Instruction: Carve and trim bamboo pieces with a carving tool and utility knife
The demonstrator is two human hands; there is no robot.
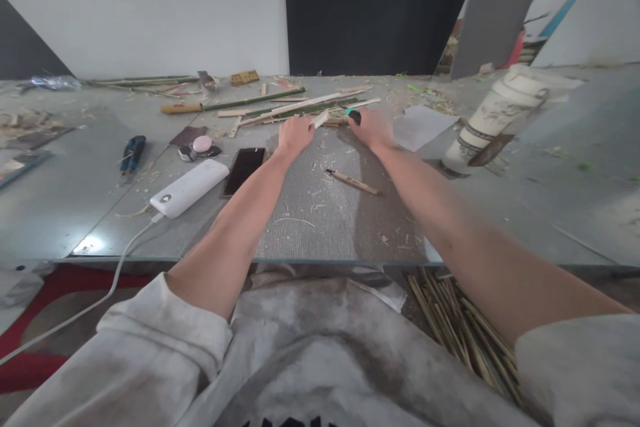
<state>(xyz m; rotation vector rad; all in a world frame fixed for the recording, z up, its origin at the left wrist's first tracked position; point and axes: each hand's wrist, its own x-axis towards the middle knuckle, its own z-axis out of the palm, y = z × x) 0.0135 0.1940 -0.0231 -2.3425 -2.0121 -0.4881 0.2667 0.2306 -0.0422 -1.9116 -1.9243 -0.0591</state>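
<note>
Both my arms reach forward over the workbench. My left hand [296, 133] is closed round a pale bamboo piece [321, 120], whose light end sticks out to the right of my fingers. My right hand [376, 127] is wrapped round a tool with a black and teal handle [353, 115]; its working end cannot be made out. Bamboo strips [310, 105], some green and some pale, lie just beyond my hands. On the bench between my forearms is a slim wooden-handled carving tool [354, 181], with small shavings scattered about.
Left of my left arm lie a phone [245, 171], a white power bank [190, 188] with a cable, and blue-handled pliers [133, 153]. A white patterned cylinder [493, 120] and a paper sheet [425, 125] are at right. Bamboo sticks [465, 327] lie below the bench edge.
</note>
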